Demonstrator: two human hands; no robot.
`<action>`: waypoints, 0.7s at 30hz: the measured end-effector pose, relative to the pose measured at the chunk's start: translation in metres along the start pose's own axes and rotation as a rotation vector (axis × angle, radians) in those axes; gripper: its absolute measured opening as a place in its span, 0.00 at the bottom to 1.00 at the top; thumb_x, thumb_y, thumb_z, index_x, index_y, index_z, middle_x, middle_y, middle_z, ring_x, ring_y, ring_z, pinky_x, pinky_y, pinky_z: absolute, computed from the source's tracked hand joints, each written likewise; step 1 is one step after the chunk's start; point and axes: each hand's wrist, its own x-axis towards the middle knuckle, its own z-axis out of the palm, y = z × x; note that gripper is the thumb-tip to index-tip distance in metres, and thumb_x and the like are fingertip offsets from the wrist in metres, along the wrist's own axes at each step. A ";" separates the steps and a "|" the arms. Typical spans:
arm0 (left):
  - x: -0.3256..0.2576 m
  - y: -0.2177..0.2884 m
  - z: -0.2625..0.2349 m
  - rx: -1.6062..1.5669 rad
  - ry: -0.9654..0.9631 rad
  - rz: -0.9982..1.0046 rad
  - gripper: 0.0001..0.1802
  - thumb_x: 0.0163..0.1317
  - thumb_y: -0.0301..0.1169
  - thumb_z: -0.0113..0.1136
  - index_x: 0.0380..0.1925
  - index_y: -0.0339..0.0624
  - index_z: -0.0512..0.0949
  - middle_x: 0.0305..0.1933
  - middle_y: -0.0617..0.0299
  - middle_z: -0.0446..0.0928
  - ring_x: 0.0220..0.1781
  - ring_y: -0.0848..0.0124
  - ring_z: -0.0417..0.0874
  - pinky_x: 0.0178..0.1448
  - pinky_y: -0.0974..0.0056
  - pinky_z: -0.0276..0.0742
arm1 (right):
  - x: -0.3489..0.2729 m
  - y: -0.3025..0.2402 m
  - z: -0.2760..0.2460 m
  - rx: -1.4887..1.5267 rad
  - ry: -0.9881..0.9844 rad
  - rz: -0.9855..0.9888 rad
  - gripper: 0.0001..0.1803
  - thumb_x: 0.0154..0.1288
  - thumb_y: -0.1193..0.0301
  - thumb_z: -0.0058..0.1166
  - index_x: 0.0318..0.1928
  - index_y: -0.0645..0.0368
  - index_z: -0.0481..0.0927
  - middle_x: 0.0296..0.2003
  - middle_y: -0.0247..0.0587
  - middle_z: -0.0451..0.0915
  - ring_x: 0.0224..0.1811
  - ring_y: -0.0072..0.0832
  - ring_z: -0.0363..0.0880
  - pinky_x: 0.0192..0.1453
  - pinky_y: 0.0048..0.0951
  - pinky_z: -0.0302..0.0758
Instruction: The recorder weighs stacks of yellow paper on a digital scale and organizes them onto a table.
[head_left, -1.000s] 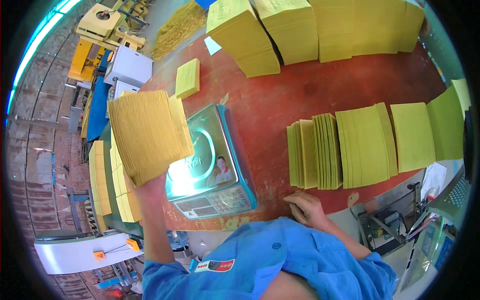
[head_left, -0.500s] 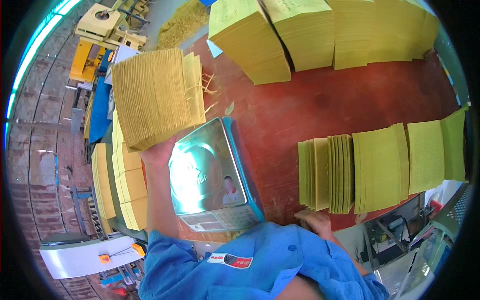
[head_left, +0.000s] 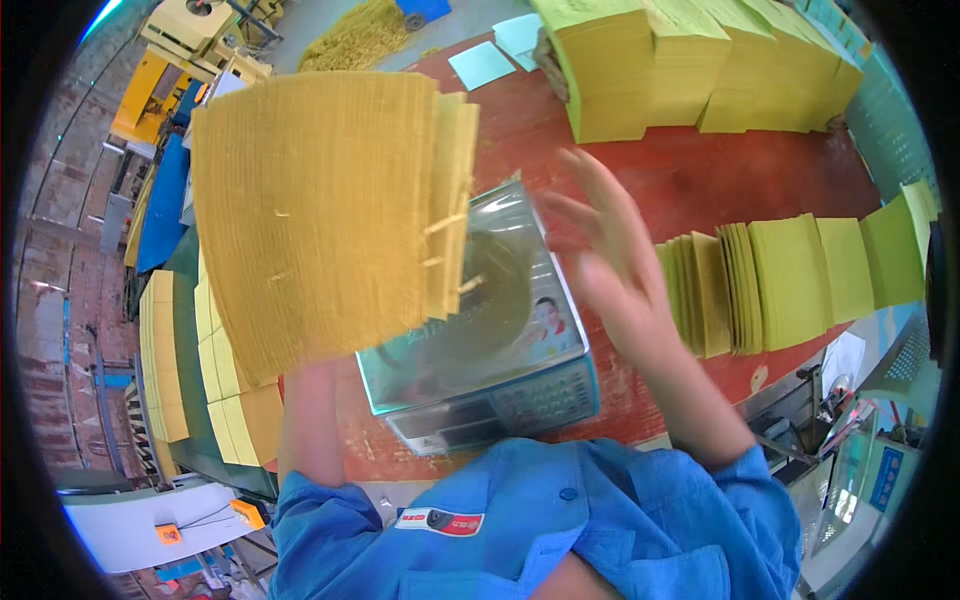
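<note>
A thick stack of yellow-brown paper sheets (head_left: pixel 320 210) is held up on the left, its sheets standing side by side, with a few loose strands on its right edge. My left hand (head_left: pixel 316 372) grips it from below; its fingers are mostly hidden by the stack. My right hand (head_left: pixel 618 255) is raised to the right of the stack, blurred but with fingers apart and nothing in them. Beneath the stack and between my forearms stands a weighing scale (head_left: pixel 480 400) with a shiny metal top and a keypad front, partly covered by the stack.
The red tabletop (head_left: pixel 720 180) carries a row of greenish-yellow sheet bundles (head_left: pixel 790 280) on the right. Taller stacks (head_left: pixel 610 90) stand at the back, a greyish shape at their left edge. Pale blue sheets (head_left: pixel 481 66) lie nearby. More bundles (head_left: pixel 215 390) rest at left.
The held stack has come up closer to me and now overlaps the scale. My right hand has risen from the table's front edge towards the stack. The view has shifted.
</note>
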 end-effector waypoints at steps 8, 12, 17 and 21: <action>-0.033 0.034 -0.084 0.300 0.041 0.030 0.35 0.67 0.53 0.49 0.67 0.45 0.65 0.67 0.53 0.70 0.67 0.54 0.72 0.65 0.43 0.73 | 0.058 0.038 0.087 0.074 -0.503 0.615 0.21 0.71 0.52 0.53 0.43 0.60 0.79 0.28 0.33 0.78 0.26 0.20 0.75 0.27 0.21 0.72; -0.025 0.037 -0.082 0.105 -0.003 -0.050 0.32 0.67 0.51 0.48 0.66 0.45 0.67 0.65 0.53 0.72 0.64 0.55 0.75 0.62 0.44 0.75 | 0.063 0.027 0.100 0.040 -0.432 0.543 0.18 0.75 0.58 0.49 0.30 0.56 0.74 0.18 0.25 0.64 0.19 0.15 0.59 0.20 0.21 0.56; 0.013 0.040 -0.079 -0.258 -0.219 -0.170 0.34 0.67 0.57 0.46 0.64 0.46 0.70 0.63 0.54 0.74 0.63 0.56 0.76 0.62 0.46 0.75 | 0.067 -0.009 0.037 0.051 -0.177 0.381 0.18 0.76 0.61 0.45 0.29 0.56 0.71 0.18 0.25 0.60 0.18 0.14 0.56 0.19 0.21 0.53; 0.069 0.019 -0.047 -0.309 -0.236 -0.136 0.30 0.68 0.50 0.46 0.64 0.47 0.70 0.64 0.52 0.72 0.65 0.54 0.74 0.65 0.43 0.73 | 0.016 -0.001 -0.025 -0.409 0.171 0.455 0.18 0.75 0.61 0.44 0.28 0.57 0.72 0.17 0.27 0.64 0.16 0.15 0.60 0.20 0.20 0.56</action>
